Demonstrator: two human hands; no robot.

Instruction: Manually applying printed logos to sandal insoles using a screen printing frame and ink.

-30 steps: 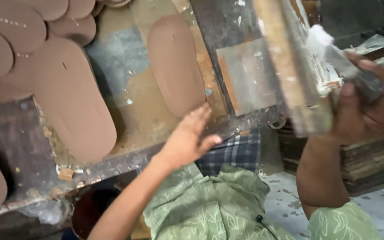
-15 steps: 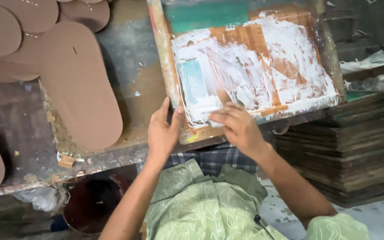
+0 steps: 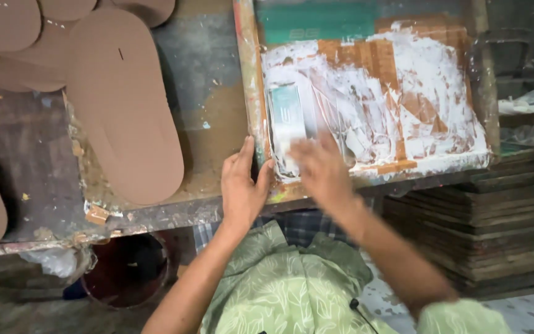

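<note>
The screen (image 3: 366, 99) lies flat on the bench (image 3: 205, 93), a wooden-framed printing frame whose mesh is smeared with thick white paste in rough, streaky swipes; orange-brown mesh shows through in patches, and a teal band runs along its far edge. A pale rectangular stencil window sits near its left side.

The left hand (image 3: 242, 188) presses on the frame's near left corner, fingers together and flat along the wooden rail, thumb hooked over the near edge. The right hand (image 3: 322, 170) lies over the mesh just right of the stencil window, blurred; its fingers look loosely spread, but I cannot tell whether it grips anything.

Left of the screen, a long brown sole (image 3: 125, 111) lies on the bench, oval, smooth and matte, with a small slit near its far end. More soles (image 3: 7, 31) of the same brown sheet overlap at the far left. The bench top is worn, stained and crusted with dried drips along its near edge.

To the right, below bench level, stands a stack of boards (image 3: 483, 229), dark, thin and rough-edged. Under the bench is a round dark bucket (image 3: 128, 269). A green leaf-patterned shirt (image 3: 279, 284) fills the foreground.
</note>
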